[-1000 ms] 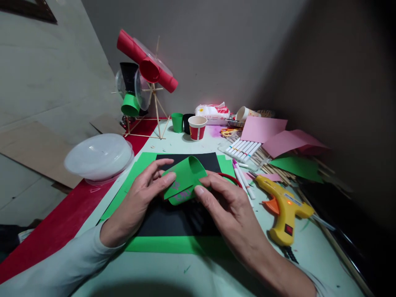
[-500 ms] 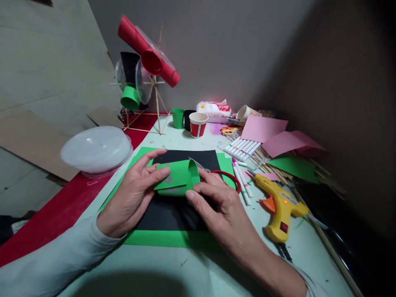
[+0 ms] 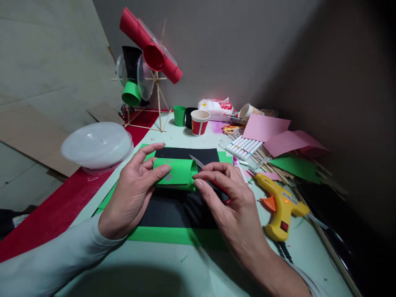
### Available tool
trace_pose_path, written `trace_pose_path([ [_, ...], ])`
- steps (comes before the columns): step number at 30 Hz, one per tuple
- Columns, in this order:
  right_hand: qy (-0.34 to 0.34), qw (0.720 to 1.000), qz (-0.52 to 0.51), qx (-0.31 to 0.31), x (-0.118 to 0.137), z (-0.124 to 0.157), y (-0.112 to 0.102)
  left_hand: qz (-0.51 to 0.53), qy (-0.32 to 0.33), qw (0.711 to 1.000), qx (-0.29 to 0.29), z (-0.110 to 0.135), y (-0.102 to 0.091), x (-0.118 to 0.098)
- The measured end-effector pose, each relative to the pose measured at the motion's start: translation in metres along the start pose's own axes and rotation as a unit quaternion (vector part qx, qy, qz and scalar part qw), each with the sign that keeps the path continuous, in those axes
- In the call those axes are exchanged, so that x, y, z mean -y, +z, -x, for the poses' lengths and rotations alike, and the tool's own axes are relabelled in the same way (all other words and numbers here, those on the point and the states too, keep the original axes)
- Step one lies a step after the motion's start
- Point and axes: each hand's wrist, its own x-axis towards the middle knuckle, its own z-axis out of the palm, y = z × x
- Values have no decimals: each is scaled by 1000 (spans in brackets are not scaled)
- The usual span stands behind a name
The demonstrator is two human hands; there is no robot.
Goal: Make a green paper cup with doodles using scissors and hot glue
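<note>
A piece of green paper (image 3: 177,173) is rolled into a flattened tube over a black sheet (image 3: 179,206), which lies on larger green sheets (image 3: 176,237). My left hand (image 3: 136,189) presses the tube's left side with thumb and fingers closed on it. At the tube's right end my right hand (image 3: 225,194) pinches the paper. Scissors (image 3: 198,161) with red handles lie under my right hand, the blade tip showing behind the tube.
A yellow glue gun (image 3: 283,208) lies at the right. Markers (image 3: 244,147), pink paper (image 3: 272,134), green paper and wooden sticks are behind it. Paper cups (image 3: 199,122) stand at the back. A stick frame carries red and green tubes (image 3: 150,49). Clear plastic lids (image 3: 97,146) sit left.
The green paper has been rolled tighter and pressed flatter, from a loose open curl to a tube. Both hands have shifted slightly away from me with it.
</note>
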Motion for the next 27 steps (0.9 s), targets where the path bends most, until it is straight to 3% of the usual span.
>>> trace_pose_path([
  [15, -6, 999, -18, 27, -2, 2, 8, -14, 23, 1000, -13, 4, 9, 7],
  [27, 87, 990, -58, 97, 6, -2, 1, 6, 12, 1000, 2, 4, 8, 2],
])
